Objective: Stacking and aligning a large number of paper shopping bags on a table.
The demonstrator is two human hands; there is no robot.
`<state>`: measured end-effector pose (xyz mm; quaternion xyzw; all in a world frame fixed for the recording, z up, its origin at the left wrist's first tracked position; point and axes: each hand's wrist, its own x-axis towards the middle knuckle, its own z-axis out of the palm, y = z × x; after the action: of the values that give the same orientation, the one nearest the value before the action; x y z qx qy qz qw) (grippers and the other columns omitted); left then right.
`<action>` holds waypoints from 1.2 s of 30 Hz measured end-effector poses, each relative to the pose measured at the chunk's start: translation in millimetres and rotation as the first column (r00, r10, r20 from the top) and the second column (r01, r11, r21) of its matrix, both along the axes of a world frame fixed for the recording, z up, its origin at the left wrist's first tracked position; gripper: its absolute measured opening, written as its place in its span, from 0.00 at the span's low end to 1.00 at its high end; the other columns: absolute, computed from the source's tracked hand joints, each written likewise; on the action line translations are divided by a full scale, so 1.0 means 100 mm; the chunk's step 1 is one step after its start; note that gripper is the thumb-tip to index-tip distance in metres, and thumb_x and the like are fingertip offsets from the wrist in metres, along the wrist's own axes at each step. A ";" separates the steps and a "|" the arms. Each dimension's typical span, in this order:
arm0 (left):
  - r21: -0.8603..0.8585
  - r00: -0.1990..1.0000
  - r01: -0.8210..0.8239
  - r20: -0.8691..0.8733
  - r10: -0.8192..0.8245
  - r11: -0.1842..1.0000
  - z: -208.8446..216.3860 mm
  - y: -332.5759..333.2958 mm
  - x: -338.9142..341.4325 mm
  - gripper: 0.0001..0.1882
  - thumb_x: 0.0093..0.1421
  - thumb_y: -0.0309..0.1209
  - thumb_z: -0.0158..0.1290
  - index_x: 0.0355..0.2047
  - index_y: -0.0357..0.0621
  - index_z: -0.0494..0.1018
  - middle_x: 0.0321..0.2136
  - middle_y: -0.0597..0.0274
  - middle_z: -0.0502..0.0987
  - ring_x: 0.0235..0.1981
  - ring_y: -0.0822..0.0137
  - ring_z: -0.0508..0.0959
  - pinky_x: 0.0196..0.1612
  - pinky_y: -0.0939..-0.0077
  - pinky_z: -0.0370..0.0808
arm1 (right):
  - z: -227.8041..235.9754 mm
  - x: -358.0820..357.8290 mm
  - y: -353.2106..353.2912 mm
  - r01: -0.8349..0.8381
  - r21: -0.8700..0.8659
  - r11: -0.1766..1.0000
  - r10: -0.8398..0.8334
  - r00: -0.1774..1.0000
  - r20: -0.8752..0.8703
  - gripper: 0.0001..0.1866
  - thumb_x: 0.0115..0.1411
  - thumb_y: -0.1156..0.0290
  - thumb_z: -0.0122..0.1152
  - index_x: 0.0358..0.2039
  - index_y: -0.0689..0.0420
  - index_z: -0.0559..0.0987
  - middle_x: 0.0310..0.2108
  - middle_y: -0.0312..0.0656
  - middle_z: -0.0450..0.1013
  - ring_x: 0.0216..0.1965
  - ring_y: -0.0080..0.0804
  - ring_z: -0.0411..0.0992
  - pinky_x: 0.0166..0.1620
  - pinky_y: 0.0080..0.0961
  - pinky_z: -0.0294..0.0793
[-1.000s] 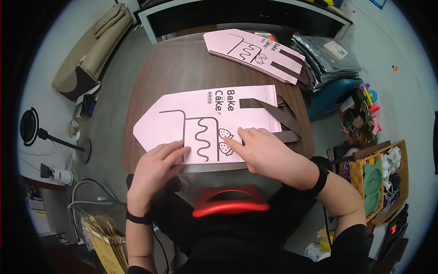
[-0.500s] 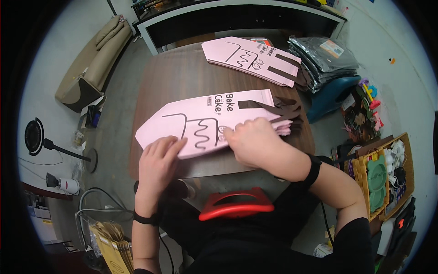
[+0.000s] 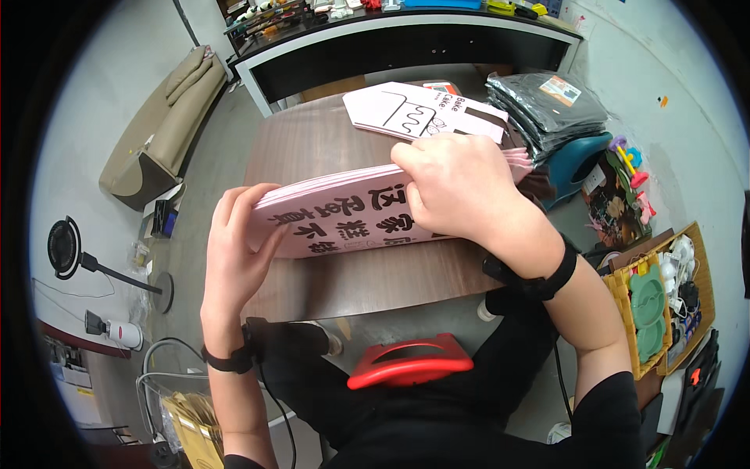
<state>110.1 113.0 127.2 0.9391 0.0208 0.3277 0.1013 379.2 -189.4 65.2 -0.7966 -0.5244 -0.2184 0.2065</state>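
A stack of folded pink paper bags (image 3: 332, 215) with large black lettering stands tipped up on its long edge on the brown wooden table (image 3: 367, 285). My left hand (image 3: 238, 238) grips its left end, fingers over the upper edge and thumb on the near face. Farther right, my right hand (image 3: 461, 187) is closed over the upper edge, its thumb on the near face. Pink bag ends stick out beyond my right hand. Behind lies a second stack of pink bags (image 3: 402, 108) with black line drawings, partly hidden by my right hand.
Flat black packs in clear plastic (image 3: 551, 109) lie on a teal seat (image 3: 582, 156) at the table's right. A wicker basket (image 3: 683, 313) of small items stands at right. Near my legs is a red plastic piece (image 3: 410, 363). A beige sofa (image 3: 160, 117) stands at far left.
The near stack has gone from lying flat to standing tipped on its long edge, its lettered underside now facing me. Both hands have moved up to its upper edge.
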 end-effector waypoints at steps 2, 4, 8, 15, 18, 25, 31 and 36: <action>0.013 1.000 -0.015 -0.006 0.016 1.000 -0.03 0.05 0.02 0.33 0.62 0.22 0.80 0.67 0.45 0.83 0.59 0.51 0.85 0.62 0.43 0.85 0.66 0.49 0.83 | 0.04 0.09 0.02 0.004 0.009 1.000 -0.004 1.000 0.007 0.30 0.66 0.56 0.79 0.67 0.47 0.82 0.69 0.44 0.78 0.66 0.49 0.79 0.66 0.51 0.76; 0.046 1.000 -0.026 -0.004 0.027 0.999 -0.03 0.04 0.06 0.34 0.64 0.22 0.80 0.69 0.42 0.82 0.60 0.50 0.84 0.61 0.45 0.86 0.64 0.52 0.84 | 0.08 0.19 0.03 0.011 0.012 1.000 -0.011 1.000 0.012 0.30 0.66 0.57 0.80 0.66 0.47 0.82 0.68 0.44 0.78 0.66 0.49 0.79 0.66 0.51 0.76; 0.001 0.997 -0.075 0.000 0.075 0.997 -0.07 0.11 0.18 0.32 0.62 0.28 0.82 0.65 0.45 0.83 0.56 0.51 0.85 0.59 0.42 0.86 0.62 0.48 0.85 | 0.14 0.26 0.07 0.011 0.025 1.000 -0.011 1.000 0.025 0.29 0.65 0.57 0.80 0.65 0.47 0.83 0.66 0.43 0.78 0.64 0.48 0.79 0.64 0.50 0.76; 0.065 0.994 -0.113 0.021 0.112 0.991 -0.12 0.17 0.26 0.33 0.62 0.30 0.83 0.65 0.44 0.82 0.55 0.51 0.85 0.57 0.42 0.86 0.59 0.49 0.86 | 0.10 0.32 -0.34 0.016 0.039 0.999 -0.018 0.999 0.049 0.28 0.64 0.57 0.80 0.62 0.46 0.83 0.64 0.42 0.79 0.62 0.47 0.80 0.62 0.48 0.77; 0.060 0.993 -0.113 0.020 0.112 0.992 -0.12 0.19 0.25 0.33 0.62 0.30 0.83 0.66 0.44 0.82 0.55 0.52 0.85 0.58 0.42 0.86 0.59 0.49 0.86 | 0.10 0.18 -0.11 0.037 0.040 0.999 -0.040 0.998 0.056 0.27 0.63 0.57 0.80 0.61 0.46 0.83 0.63 0.41 0.79 0.61 0.46 0.80 0.61 0.48 0.77; 0.073 0.992 -0.128 0.010 0.128 0.989 -0.13 0.19 0.23 0.34 0.63 0.32 0.82 0.68 0.45 0.81 0.56 0.54 0.85 0.58 0.43 0.86 0.57 0.49 0.87 | 0.06 0.06 0.04 0.057 0.041 0.998 -0.060 0.995 0.083 0.26 0.62 0.58 0.81 0.59 0.46 0.84 0.60 0.40 0.80 0.59 0.45 0.81 0.59 0.47 0.77; 0.051 0.994 -0.112 0.024 0.111 0.992 -0.09 0.09 0.24 0.32 0.64 0.31 0.81 0.67 0.46 0.81 0.54 0.54 0.84 0.58 0.43 0.86 0.57 0.49 0.87 | 0.15 0.37 -0.27 0.054 0.061 0.997 -0.060 0.993 0.100 0.25 0.61 0.58 0.81 0.56 0.46 0.84 0.58 0.39 0.80 0.57 0.44 0.81 0.57 0.45 0.78; 0.090 0.993 -0.110 0.057 0.105 0.990 -0.26 0.26 0.29 0.32 0.64 0.28 0.80 0.66 0.43 0.80 0.53 0.51 0.83 0.55 0.41 0.85 0.56 0.48 0.85 | 0.15 0.37 -0.35 0.044 0.075 0.996 -0.053 0.991 0.124 0.24 0.60 0.58 0.81 0.54 0.46 0.85 0.57 0.38 0.81 0.55 0.43 0.82 0.55 0.44 0.78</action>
<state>139.2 139.4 100.9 0.9314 0.0535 0.3577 0.0402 415.7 -224.5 80.5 -0.7858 -0.5085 -0.2921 0.1964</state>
